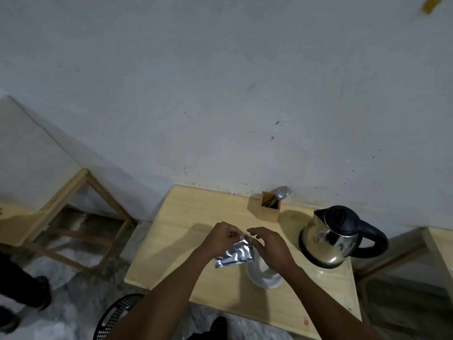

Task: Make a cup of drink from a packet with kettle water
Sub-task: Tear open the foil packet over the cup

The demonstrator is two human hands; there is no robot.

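A silver foil packet (pixel 234 255) hangs above the small wooden table (pixel 186 217). My left hand (pixel 221 238) pinches its top left corner. My right hand (pixel 270 246) pinches the top edge beside it, over a white cup (pixel 266 274) that it partly hides. A steel kettle (pixel 328 241) with a black lid and handle stands on its base to the right of the cup.
A wooden holder (pixel 267 210) with a metal spoon (pixel 283 192) stands at the table's back, against the white wall. A wooden stool (pixel 73 212) is on the left, a black perforated basket (pixel 117 315) below the table's front edge, and someone's legs at far left.
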